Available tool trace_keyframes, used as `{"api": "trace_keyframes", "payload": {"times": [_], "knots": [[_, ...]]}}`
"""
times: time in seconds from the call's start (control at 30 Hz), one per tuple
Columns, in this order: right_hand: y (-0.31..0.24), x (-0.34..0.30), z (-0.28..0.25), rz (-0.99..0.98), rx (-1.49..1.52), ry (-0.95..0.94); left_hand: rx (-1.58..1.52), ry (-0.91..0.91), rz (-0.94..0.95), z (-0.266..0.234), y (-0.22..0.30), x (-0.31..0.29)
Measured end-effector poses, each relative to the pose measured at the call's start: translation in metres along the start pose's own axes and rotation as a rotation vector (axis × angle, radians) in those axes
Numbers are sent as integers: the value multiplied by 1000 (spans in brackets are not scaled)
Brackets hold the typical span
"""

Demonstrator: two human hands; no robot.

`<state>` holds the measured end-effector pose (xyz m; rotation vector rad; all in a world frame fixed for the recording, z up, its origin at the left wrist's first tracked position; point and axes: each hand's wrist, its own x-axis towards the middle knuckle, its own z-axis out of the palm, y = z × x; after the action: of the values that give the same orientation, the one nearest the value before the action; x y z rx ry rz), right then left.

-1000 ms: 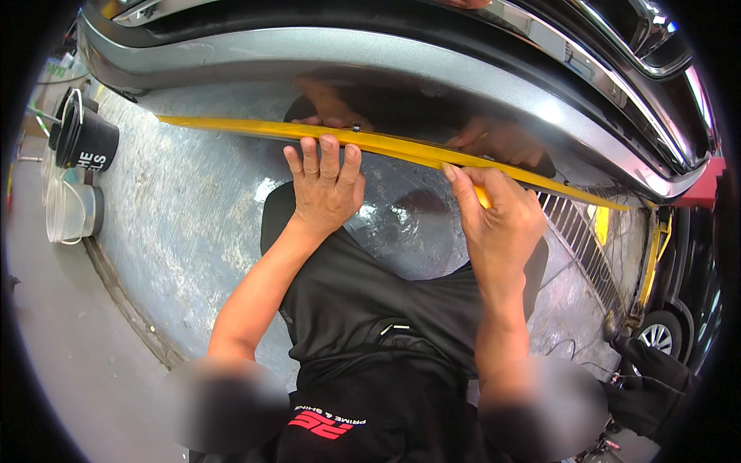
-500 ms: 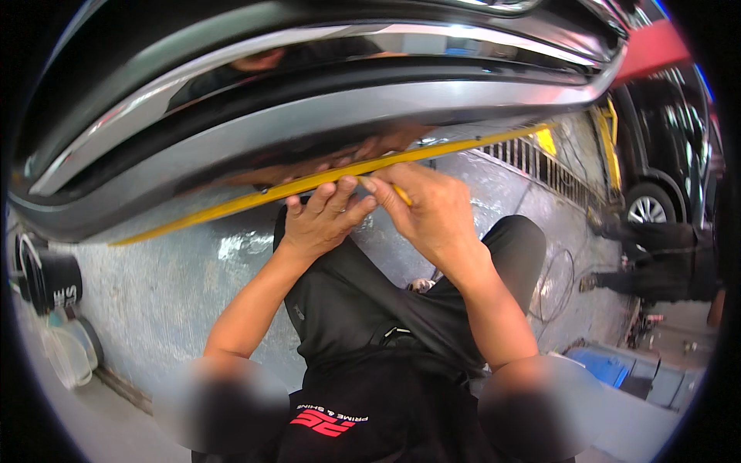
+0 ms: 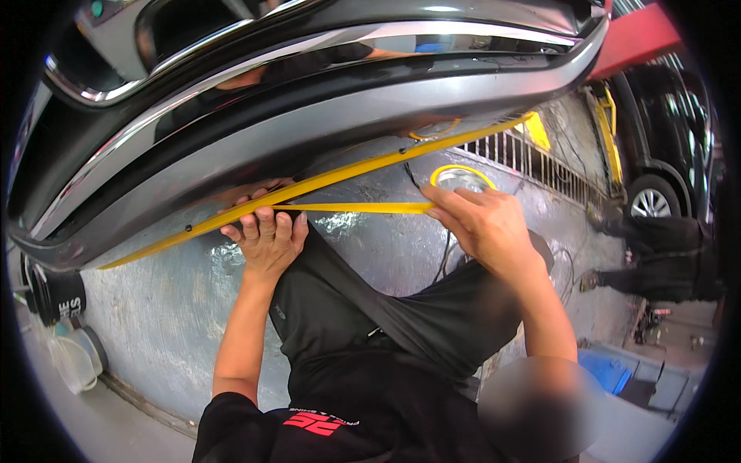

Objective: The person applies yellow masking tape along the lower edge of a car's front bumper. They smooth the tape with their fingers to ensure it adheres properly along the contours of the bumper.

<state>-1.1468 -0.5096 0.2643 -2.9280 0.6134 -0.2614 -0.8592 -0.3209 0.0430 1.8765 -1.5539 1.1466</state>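
A strip of yellow tape [image 3: 340, 177] runs along the lower edge of the grey car bumper [image 3: 309, 127]. My left hand [image 3: 270, 241] has its fingers stretched out, their tips against the bumper's underside where the tape lies. From there a loose length of yellow tape [image 3: 363, 207] stretches taut to my right hand [image 3: 486, 224], whose thumb and fingers pinch its end. Just beyond the right fingers shows a yellow-rimmed ring [image 3: 463, 171], which looks like the tape roll; my hand partly covers it.
A black bucket [image 3: 58, 292] and a clear tub [image 3: 77, 359] stand at the left. A floor grate [image 3: 532, 158] lies beyond the bumper's right end. At the right are a black car [image 3: 664, 154], a person in dark trousers [image 3: 664, 258] and a blue item [image 3: 606, 372] among grey bins.
My right hand has moved right and down, drawing out a length of yellow tape. My left hand has shifted left along the bumper edge. The ring has come into sight.
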Motion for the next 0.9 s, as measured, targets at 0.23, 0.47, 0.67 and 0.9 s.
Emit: {"api": "trace_keyframes", "payload": {"times": [0.23,0.47,0.67,0.9], "knots": [[86,-3,-19,-82,8,26,46,-180,-234,-34,30,9],[172,-13,-33,-193,115,89,-5,-328,-669,-59,96,68],[226,-30,-64,-176,209,-45,53,-270,-845,-55,120,86],[287,-52,-86,-200,206,-90,115,-250,-982,-42,135,95]]}}
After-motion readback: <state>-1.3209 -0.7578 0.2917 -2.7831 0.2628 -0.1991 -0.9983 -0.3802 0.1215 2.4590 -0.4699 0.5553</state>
